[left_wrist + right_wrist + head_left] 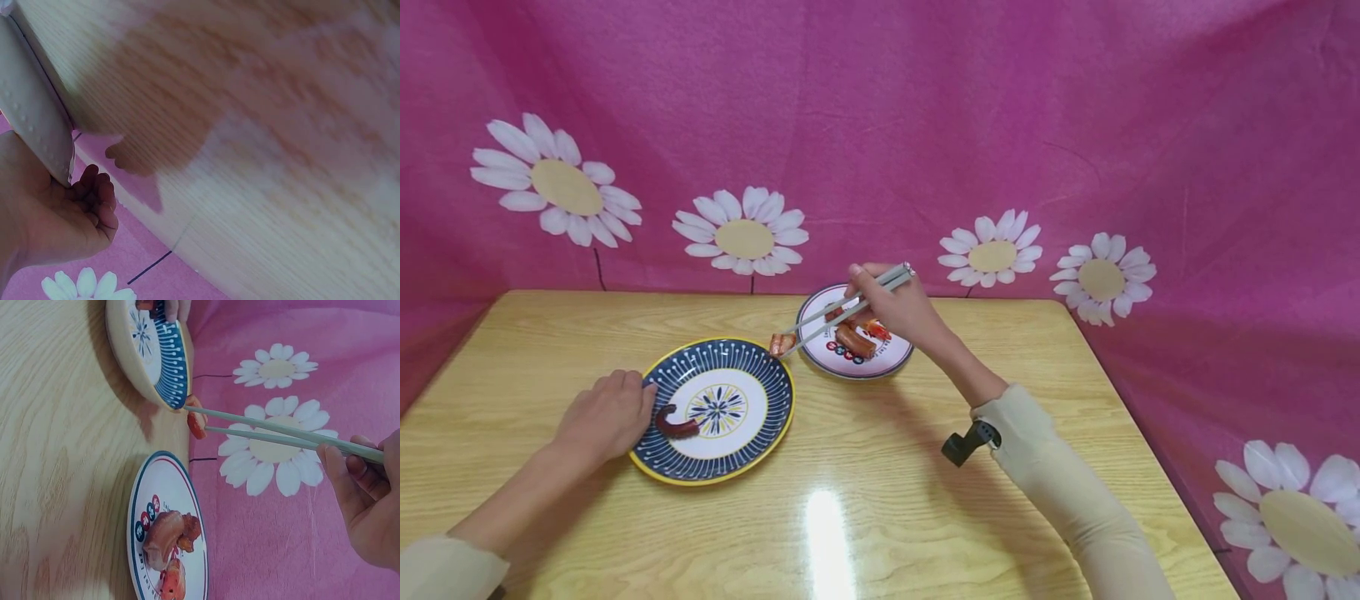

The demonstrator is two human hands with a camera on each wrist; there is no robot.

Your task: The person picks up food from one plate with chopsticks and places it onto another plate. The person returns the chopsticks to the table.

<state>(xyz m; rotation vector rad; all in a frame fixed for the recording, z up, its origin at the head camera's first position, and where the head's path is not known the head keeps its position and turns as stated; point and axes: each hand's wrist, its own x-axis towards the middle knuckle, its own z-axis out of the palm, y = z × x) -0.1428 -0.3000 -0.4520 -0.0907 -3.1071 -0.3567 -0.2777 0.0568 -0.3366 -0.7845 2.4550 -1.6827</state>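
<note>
My right hand (901, 307) holds a pair of pale grey-green chopsticks (275, 428). Their tips pinch a small reddish-white piece of food (782, 344) at the right rim of the blue-patterned plate (767, 450). In the right wrist view that piece overlaps the rim. A dark red, curled, tentacle-like piece (675, 423) lies on the left part of this plate. My left hand (612, 414) grips the plate's left rim; the left wrist view has its fingers curled at the edge.
Behind and right of the blue plate stands a smaller white plate (831, 367). It bears a sausage-like piece (164, 540), a shrimp-like orange piece (173, 581) and a brown piece (190, 532). The wooden table (880, 500) meets a pink, flower-printed cloth (880, 125) at the back.
</note>
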